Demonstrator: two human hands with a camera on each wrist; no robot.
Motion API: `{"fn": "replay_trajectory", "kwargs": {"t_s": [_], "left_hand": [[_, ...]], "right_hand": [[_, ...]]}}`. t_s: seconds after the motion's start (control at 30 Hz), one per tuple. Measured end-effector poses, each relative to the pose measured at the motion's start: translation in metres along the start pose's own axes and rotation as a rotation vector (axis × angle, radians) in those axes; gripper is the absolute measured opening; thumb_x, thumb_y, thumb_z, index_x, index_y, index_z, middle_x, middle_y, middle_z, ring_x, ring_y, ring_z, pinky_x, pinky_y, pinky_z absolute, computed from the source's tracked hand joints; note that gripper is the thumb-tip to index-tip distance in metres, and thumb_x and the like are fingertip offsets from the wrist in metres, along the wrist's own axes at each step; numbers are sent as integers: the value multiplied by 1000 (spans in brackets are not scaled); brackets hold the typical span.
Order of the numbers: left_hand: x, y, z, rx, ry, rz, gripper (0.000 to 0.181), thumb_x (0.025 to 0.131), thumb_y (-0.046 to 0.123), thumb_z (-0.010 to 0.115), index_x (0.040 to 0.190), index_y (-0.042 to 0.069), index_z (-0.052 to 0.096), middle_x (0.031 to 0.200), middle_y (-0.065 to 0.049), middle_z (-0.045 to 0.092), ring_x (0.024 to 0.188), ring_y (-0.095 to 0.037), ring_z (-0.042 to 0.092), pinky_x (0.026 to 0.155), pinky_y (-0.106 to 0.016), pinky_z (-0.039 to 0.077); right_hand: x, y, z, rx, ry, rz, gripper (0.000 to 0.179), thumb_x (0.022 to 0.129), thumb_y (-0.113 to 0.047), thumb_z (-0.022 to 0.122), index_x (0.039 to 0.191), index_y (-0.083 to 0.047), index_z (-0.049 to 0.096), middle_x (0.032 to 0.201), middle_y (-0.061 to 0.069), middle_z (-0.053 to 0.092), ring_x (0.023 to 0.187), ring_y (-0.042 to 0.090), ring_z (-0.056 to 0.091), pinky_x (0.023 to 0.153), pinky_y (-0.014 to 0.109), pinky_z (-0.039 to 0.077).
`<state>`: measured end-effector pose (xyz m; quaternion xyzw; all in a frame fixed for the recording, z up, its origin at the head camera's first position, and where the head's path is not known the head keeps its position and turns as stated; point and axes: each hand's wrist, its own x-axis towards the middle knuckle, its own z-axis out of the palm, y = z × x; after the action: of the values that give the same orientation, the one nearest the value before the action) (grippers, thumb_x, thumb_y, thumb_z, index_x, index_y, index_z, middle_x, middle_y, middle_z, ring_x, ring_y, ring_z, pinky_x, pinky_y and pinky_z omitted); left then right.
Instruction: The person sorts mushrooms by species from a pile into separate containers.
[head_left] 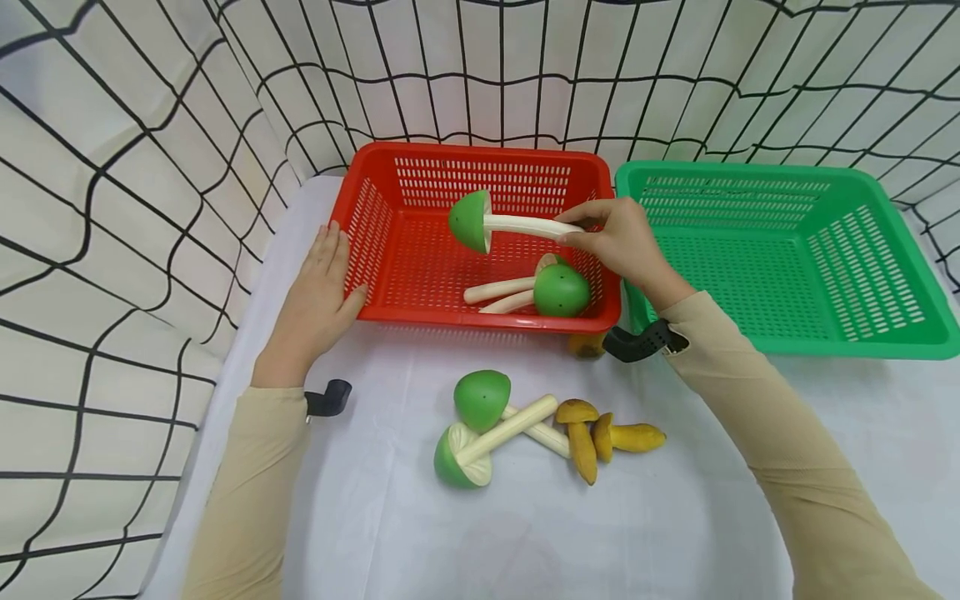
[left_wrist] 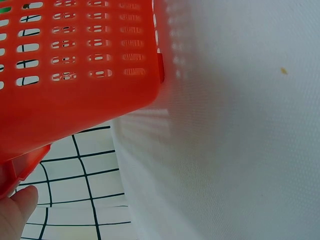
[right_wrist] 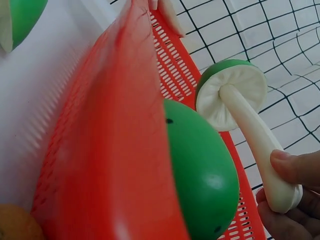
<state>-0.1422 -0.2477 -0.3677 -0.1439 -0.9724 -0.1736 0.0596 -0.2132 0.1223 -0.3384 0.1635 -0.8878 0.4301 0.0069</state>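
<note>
Two sleeves [head_left: 251,475], right hand [head_left: 626,240] pinching one mushroom [head_left: 521,224], left hand [head_left: 313,296] outstretched against one basket [head_left: 427,258], two mushrooms [head_left: 562,290] inside

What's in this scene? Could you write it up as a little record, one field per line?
Left hand: touches the red basket at its left end
Right hand: pinches a green mushroom by the stem, over the red basket
In the red basket: at least two more green mushrooms
Beside it, to the right: green basket
On the white table: two green mushrooms, two brown mushrooms, another brownish thing partly hidden
</note>
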Motion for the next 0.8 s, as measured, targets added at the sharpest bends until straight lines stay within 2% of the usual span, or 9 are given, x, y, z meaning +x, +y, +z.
{"fn": "replay_trajectory", "kwargs": {"t_s": [0.3, 0.6, 0.8], "left_hand": [[0, -1, 1, 1, -2, 1, 66, 93, 18, 43, 144, -13, 15, 154, -24, 8, 143, -32, 2, 115, -39, 5], [0, -3, 1, 3, 8, 5, 66, 93, 18, 45, 144, -13, 16, 154, -25, 8, 143, -33, 3, 115, -39, 5], [-1, -2, 1, -6, 17, 11, 66, 92, 16, 46, 144, -14, 17, 154, -25, 9, 143, -33, 3, 115, -39, 5]], "right_hand": [[17, 1, 2, 121, -53, 126, 26, 84, -11, 71, 108, -1, 71, 102, 13, 67, 87, 19, 57, 73, 25, 48], [33, 1, 8, 101, -84, 134, 23, 82, -8, 72, 103, 0, 72, 98, 14, 69, 84, 18, 59, 72, 28, 49], [38, 2, 14, 127, -134, 170, 19, 82, -7, 72, 100, 0, 73, 97, 12, 69, 88, 19, 58, 79, 39, 49]]}}
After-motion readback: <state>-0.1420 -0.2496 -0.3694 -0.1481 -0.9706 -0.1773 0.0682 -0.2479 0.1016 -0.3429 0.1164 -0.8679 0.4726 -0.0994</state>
